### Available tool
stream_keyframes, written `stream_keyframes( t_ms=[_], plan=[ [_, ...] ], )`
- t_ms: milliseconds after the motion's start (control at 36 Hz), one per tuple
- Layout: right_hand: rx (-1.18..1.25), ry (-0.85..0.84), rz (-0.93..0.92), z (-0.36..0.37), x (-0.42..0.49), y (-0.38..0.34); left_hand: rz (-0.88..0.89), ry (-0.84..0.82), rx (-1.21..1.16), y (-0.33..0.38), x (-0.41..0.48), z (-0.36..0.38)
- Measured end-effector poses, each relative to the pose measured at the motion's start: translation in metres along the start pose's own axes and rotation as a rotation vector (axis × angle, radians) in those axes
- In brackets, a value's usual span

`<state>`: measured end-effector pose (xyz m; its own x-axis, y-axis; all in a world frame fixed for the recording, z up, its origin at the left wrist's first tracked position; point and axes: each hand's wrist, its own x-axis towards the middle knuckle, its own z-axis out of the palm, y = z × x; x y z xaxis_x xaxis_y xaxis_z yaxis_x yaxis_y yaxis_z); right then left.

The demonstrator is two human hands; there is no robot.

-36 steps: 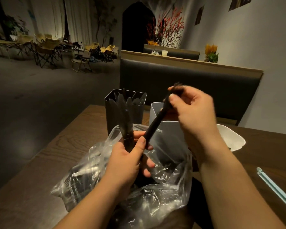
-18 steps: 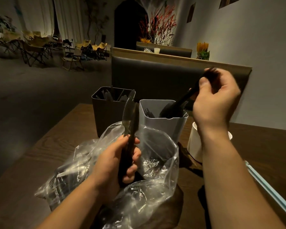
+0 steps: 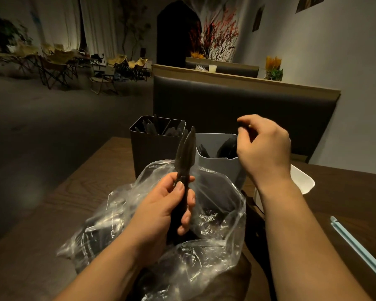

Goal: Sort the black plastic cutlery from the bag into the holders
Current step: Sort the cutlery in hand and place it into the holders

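Note:
My left hand (image 3: 163, 210) grips the handles of black plastic knives (image 3: 185, 153), blades pointing up, above the clear plastic bag (image 3: 213, 216) that lies crumpled on the table. Behind the bag stand a dark holder (image 3: 148, 153) with black cutlery in its compartments and a light grey holder (image 3: 217, 165) with black forks and spoons inside. My right hand (image 3: 262, 148) hovers over the right rim of the grey holder, fingers loosely curled, holding nothing.
A white container (image 3: 303, 181) sits behind my right wrist. A pale blue strip (image 3: 360, 249) lies on the wooden table (image 3: 78, 192) at the right edge. A dark padded bench back (image 3: 237, 105) rises behind the holders. The table's left edge drops to the floor.
My right hand carried a black utensil from the bag up to the grey holder and let it go there; it is now empty. My left hand kept holding the knives.

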<state>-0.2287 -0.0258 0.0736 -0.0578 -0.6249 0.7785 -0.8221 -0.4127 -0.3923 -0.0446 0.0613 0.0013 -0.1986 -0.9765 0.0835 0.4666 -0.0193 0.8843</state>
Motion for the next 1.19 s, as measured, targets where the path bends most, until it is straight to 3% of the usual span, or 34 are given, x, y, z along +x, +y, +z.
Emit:
stream_keyframes(
  t_ms=[222, 361, 500, 583, 667, 833, 1194],
  plan=[
    [-0.255, 0.052, -0.026, -0.002, -0.001, 0.004, 0.034, -0.001, 0.005, 0.001, -0.001, 0.0],
    [-0.407, -0.19, 0.052, -0.008, -0.002, 0.007, 0.037, -0.001, 0.004, 0.001, 0.0, -0.001],
    [-0.43, -0.283, 0.048, -0.015, 0.0, 0.003, 0.028, 0.025, 0.004, 0.002, 0.0, -0.002],
    [-0.278, -0.187, -0.047, -0.012, 0.0, -0.007, 0.049, 0.04, -0.001, 0.003, 0.001, -0.002],
    [0.105, -0.134, -0.036, -0.011, -0.001, -0.027, 0.052, 0.053, 0.008, 0.003, 0.001, -0.003],
    [0.651, -0.52, 0.26, -0.014, -0.008, -0.051, 0.061, 0.057, -0.032, 0.007, 0.0, -0.004],
    [0.919, -0.586, 0.4, -0.007, -0.013, -0.057, 0.026, 0.043, -0.078, 0.006, -0.001, -0.006]
  ],
)
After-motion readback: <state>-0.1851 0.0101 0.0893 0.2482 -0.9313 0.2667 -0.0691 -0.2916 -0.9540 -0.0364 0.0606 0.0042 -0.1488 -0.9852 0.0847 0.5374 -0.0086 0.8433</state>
